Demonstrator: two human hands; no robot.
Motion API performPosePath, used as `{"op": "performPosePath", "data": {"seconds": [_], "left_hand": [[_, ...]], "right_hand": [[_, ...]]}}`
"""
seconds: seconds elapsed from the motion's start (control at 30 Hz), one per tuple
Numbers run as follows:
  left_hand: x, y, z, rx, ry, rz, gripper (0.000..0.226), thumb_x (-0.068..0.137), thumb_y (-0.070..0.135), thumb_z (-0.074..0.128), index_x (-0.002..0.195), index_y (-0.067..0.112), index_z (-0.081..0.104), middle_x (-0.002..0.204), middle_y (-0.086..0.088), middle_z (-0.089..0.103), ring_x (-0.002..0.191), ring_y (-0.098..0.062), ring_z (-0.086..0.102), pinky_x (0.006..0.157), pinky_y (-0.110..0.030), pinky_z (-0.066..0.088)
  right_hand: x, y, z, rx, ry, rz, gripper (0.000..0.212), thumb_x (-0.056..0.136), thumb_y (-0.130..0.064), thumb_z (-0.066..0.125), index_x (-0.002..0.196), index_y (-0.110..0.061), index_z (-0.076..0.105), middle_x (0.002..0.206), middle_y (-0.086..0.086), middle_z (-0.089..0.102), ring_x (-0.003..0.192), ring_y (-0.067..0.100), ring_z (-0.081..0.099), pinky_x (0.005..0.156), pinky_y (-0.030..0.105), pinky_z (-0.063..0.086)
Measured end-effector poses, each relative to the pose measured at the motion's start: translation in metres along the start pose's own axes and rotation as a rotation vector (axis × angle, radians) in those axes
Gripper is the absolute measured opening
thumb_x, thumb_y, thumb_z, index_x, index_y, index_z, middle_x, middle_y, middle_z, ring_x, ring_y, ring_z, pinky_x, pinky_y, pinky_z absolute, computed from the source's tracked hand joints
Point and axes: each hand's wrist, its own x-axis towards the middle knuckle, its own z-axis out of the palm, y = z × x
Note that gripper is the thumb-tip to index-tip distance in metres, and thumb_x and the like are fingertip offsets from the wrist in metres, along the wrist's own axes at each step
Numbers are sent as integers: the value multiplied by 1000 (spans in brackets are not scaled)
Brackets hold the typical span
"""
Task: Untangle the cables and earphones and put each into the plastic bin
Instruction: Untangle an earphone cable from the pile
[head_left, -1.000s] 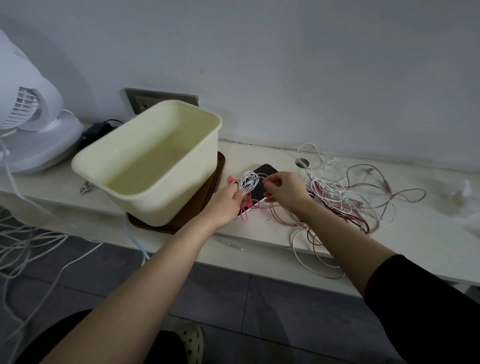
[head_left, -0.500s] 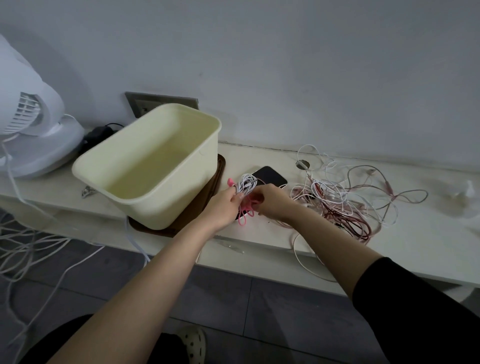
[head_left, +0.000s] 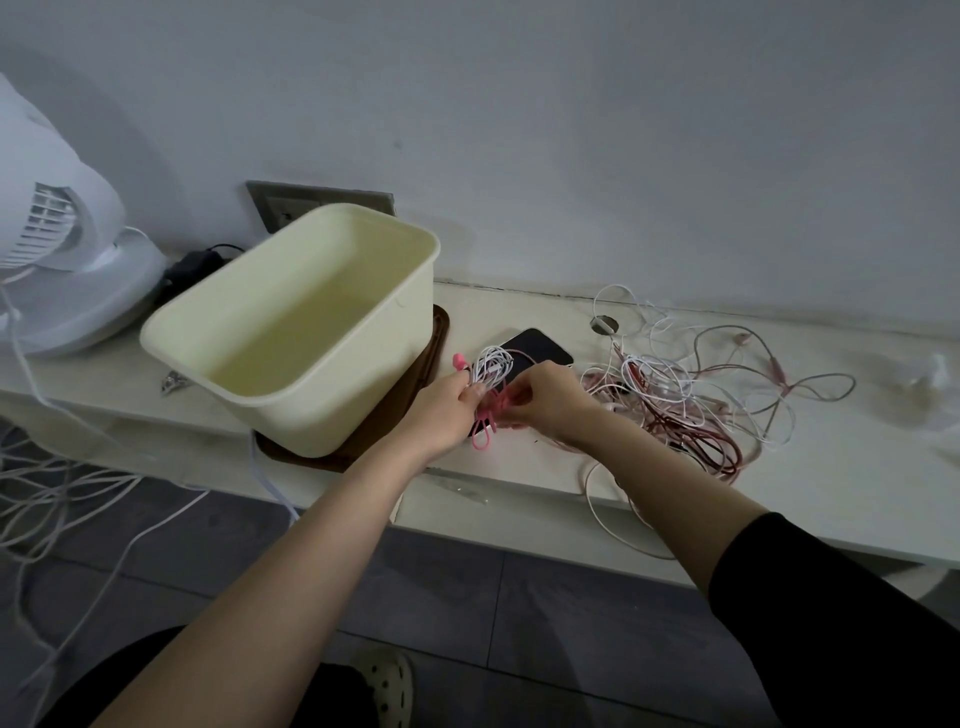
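At the centre of the frame we see a small white coil (head_left: 491, 366) with a pink cord (head_left: 485, 422) looped through and hanging under it. Our left hand (head_left: 447, 410) has its fingers curled round the coil. Our right hand (head_left: 550, 397) meets it from the right, fingertips closed on the pink cord as far as we can make out.

Just left of the hands stands the plastic bin (head_left: 343, 415), cream, tilted on a brown tray (head_left: 387, 415). The part of its inside that we can see holds nothing, so we judge the task barely begun: this first bundle is being sorted and has not gone in. To the right lies the tangle (head_left: 691, 395) of white, pink and dark red leads, spread on the shelf (head_left: 519, 467) with loops over its front edge; nearly all the work is there.

Behind the coil is a dark phone (head_left: 543, 347), and at far left a white fan (head_left: 57, 249).

We can read no brand, label or writing anywhere.
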Motion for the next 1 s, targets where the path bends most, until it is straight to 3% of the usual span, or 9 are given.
{"op": "performPosePath", "data": {"seconds": [0.23,0.37,0.47,0.53,0.6,0.73,0.83,0.93,1.0], "left_hand": [[4,2,1,39,4,-9,29,102,24,36,86,6,51,83,-7,53,80,-21,46,64,-28,31],[6,5,1,-4,6,-3,33,102,24,36,83,6,55,79,-7,56,67,-15,48,54,-17,36],[3,9,-1,-46,23,-8,34,103,25,35,102,2,60,83,-13,59,67,-15,51,50,-11,38],[2,11,-1,-49,62,1,36,103,24,34,108,-3,57,92,-19,62,84,-29,59,66,-24,43],[3,13,-2,-8,102,26,33,103,23,34,83,4,53,85,-18,56,76,-32,56,61,-31,35],[-1,16,-1,325,151,68,20,100,15,37,88,6,50,114,-19,48,81,-26,55,66,-28,31],[-11,22,2,634,184,143,25,94,-1,39,116,1,48,123,-15,35,85,-24,46,72,-27,35],[-14,32,3,726,222,210,25,88,-5,42,111,3,50,122,-14,37,97,-29,51,72,-29,36],[-14,35,4,772,195,213,26,88,-3,45,113,3,50,122,-14,37,100,-28,51,73,-28,36]], "right_hand": [[-5,11,-16,282,53,159,17,89,-4,60,101,9,63,92,23,69,72,23,68,74,30,58],[-15,2,-37,387,168,140,18,88,2,59,105,9,62,85,21,66,61,14,67,59,21,58],[-22,-4,-52,338,194,112,12,86,0,63,97,5,64,82,20,68,50,6,64,53,19,56],[-29,-6,-61,275,215,88,10,86,-2,64,95,2,64,80,16,68,49,4,63,51,18,55],[-38,-7,-70,198,238,67,14,86,-4,65,99,1,65,80,11,67,52,6,63,57,23,57],[-57,-6,-84,110,270,47,19,86,-7,66,104,-1,65,89,13,69,72,26,69,69,31,58],[-68,-4,-90,85,269,51,20,85,-9,67,103,-1,66,88,10,69,71,20,66,68,24,57],[-78,-1,-92,37,277,40,17,83,-10,69,98,-1,68,88,11,70,72,17,65,77,29,56],[-84,0,-91,42,269,42,16,83,-9,69,97,0,67,83,8,69,62,10,62,67,21,54]]}}
